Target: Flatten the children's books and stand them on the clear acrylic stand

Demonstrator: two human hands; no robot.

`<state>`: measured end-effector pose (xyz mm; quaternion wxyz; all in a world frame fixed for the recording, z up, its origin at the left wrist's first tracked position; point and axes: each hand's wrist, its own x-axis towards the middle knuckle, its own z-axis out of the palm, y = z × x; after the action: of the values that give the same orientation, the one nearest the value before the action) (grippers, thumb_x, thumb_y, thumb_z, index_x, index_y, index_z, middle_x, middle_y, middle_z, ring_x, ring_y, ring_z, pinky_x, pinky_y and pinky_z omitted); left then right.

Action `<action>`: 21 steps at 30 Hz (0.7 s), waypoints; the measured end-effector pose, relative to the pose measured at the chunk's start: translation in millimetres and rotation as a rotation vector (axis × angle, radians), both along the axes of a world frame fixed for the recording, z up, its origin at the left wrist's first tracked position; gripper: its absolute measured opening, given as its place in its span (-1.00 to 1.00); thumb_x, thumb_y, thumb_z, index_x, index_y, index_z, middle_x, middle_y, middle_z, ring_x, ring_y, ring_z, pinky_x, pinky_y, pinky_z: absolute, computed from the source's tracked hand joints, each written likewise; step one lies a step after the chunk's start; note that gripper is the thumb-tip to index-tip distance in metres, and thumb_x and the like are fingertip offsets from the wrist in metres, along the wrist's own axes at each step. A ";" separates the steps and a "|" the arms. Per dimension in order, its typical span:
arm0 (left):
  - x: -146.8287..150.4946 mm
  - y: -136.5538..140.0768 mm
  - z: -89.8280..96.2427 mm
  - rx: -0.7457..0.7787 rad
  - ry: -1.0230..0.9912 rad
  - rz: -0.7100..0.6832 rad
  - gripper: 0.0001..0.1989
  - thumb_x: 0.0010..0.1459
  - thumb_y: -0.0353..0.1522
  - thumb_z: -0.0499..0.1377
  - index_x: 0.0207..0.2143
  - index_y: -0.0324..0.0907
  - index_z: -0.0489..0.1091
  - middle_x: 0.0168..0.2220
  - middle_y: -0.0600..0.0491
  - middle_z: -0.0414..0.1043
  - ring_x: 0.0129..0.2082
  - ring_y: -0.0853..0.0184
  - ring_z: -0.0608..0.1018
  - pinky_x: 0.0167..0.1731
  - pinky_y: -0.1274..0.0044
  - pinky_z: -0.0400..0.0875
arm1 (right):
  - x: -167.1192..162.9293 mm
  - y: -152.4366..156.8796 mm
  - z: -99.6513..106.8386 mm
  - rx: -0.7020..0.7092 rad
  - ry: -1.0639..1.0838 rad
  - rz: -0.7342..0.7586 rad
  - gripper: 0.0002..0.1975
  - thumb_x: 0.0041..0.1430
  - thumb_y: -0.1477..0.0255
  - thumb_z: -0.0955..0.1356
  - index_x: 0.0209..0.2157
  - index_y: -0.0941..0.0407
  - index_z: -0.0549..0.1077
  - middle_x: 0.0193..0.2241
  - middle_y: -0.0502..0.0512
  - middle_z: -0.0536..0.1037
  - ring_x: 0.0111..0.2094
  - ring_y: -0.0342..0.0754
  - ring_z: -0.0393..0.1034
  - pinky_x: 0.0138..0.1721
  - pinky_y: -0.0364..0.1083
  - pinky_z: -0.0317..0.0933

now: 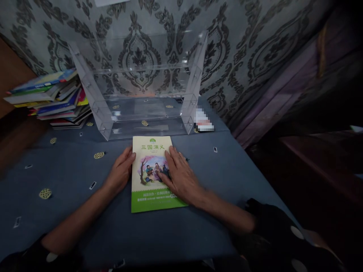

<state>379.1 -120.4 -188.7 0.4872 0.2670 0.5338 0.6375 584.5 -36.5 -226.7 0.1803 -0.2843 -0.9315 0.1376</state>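
Note:
A paperback book [153, 202] with a cream and green cover lies face up in front of me, its Chinese title at the top and a painted scene of figures under a blossoming tree in the middle. My left hand [121, 170] holds the book's left edge, thumb along the side; its other fingers are partly hidden. Stretched over the right part of the cover is my right hand [183, 175], fingers apart, thumb resting on the picture. Just beyond the book stands a clear acrylic tiered rack [103, 124] with no books on its shelves.
An uneven stack of books [62, 96] sits at the left, beside the rack. A blue tablecloth [73, 158] with pineapple prints covers the table, whose right edge slopes down toward me. Patterned wallpaper [176, 22] rises behind. A pixelated item [203, 120] lies right of the rack.

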 end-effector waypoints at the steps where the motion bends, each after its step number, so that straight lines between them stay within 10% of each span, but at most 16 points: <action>1: 1.9 -0.1 0.7 -0.022 -0.079 -0.009 -0.47 0.12 -0.27 0.33 0.14 -0.18 0.39 0.09 -0.11 0.52 0.14 0.02 0.50 0.12 0.28 0.43 | 0.3 -0.1 0.2 -0.003 0.005 0.004 -0.23 0.41 0.06 0.11 0.43 0.26 -0.12 0.40 0.47 0.00 0.42 0.30 -0.14 0.34 0.34 0.00; 21: -2.1 -4.0 8.2 -0.067 -0.347 -0.058 -0.58 0.11 -0.45 0.35 0.04 -0.22 0.45 -0.07 -0.09 0.60 -0.02 0.09 0.61 0.00 0.34 0.54 | 4.0 -2.2 7.7 0.034 0.133 0.058 -0.12 0.43 0.25 0.20 0.39 0.04 -0.62 0.45 0.31 -0.31 0.44 0.27 -0.31 0.34 0.36 -0.02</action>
<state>377.1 -124.4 -180.5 0.5987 0.1518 0.4548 0.6416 588.5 -38.7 -219.0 0.2427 -0.2441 -0.9276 0.1455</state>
